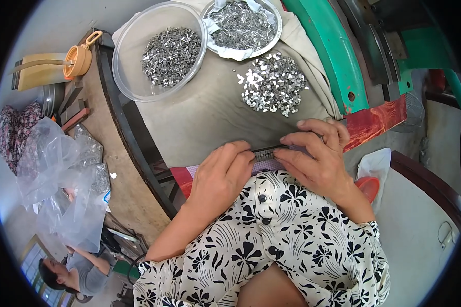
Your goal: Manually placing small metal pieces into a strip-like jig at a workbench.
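Note:
Close to my body, a narrow dark metal strip point(264, 155) with a row of small ridges or parts along it lies at the near edge of the cloth. My left hand point(223, 169) grips its left end with curled fingers. At the other end, the thumb and forefinger of my right hand point(315, 156) pinch it, while the remaining fingers arch above. Both fingertips partly hide the strip's ends. Beyond my right hand lies a loose pile of small shiny metal pieces point(274, 84) on the grey-brown cloth point(205, 125).
A clear plastic tub point(128, 66) of small metal parts and a round metal bowl point(278, 30) of thin pins stand at the back. Green machinery point(338, 56) borders the right. On the left, a wooden bench point(133, 189) holds clear plastic bags point(61, 174). Another person point(82, 273) is at lower left.

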`<state>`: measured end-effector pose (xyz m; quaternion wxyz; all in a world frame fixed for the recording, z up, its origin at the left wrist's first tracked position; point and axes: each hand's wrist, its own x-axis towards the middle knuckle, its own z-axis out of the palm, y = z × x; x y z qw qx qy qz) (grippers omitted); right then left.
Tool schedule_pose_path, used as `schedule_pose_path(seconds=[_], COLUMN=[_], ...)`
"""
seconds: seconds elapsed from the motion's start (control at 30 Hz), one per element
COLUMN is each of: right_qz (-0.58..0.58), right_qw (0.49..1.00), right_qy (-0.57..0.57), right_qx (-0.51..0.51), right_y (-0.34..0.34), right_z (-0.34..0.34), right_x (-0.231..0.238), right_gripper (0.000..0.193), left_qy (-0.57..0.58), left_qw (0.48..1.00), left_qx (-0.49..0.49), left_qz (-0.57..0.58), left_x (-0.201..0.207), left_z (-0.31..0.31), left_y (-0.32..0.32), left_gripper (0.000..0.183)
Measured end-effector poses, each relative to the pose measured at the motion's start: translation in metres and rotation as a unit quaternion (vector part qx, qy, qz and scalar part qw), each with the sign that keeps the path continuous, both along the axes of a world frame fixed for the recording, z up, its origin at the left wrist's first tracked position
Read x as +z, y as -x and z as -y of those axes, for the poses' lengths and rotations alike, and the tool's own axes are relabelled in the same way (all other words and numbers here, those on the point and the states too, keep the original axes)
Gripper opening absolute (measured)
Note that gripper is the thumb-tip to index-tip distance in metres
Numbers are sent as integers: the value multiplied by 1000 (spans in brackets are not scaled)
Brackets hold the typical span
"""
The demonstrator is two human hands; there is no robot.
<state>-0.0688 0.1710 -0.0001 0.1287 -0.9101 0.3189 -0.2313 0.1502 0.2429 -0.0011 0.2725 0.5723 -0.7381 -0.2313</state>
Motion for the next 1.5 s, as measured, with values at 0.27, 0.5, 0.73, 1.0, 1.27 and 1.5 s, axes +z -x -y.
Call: schedule_pose_path(seconds=[0.27, 0.5, 0.73, 1.0, 1.27, 1.5], right_qz=[-20, -52, -18, -14, -38, -7], right_qw=[999, 995, 999, 997, 996, 999], right_qy=[15, 87, -3, -19, -71, -45], right_qx=[20, 14, -30, -72, -42, -28], right_y=[-21, -32, -14, 21, 16, 22], right_z=[-12, -16, -4, -1, -1, 4], right_x=[-8, 0, 9, 5, -3, -1], right_gripper=[15, 7, 10, 22, 31, 26], left_qy=[-29, -51, -47, -44, -15, -28], left_qw=[998, 995, 994, 996, 998, 999], left_qx=[30, 61, 71, 56, 38, 43], left_qz=[-45, -67, -71, -54, 37, 16], left_x=[-4, -6, -9, -6, -4, -4], left_z=[-8, -16, -18, -14, -15, -16], left_y=[-8, -11, -15, -18, -23, -24], left_gripper=[31, 27, 26, 31, 35, 32])
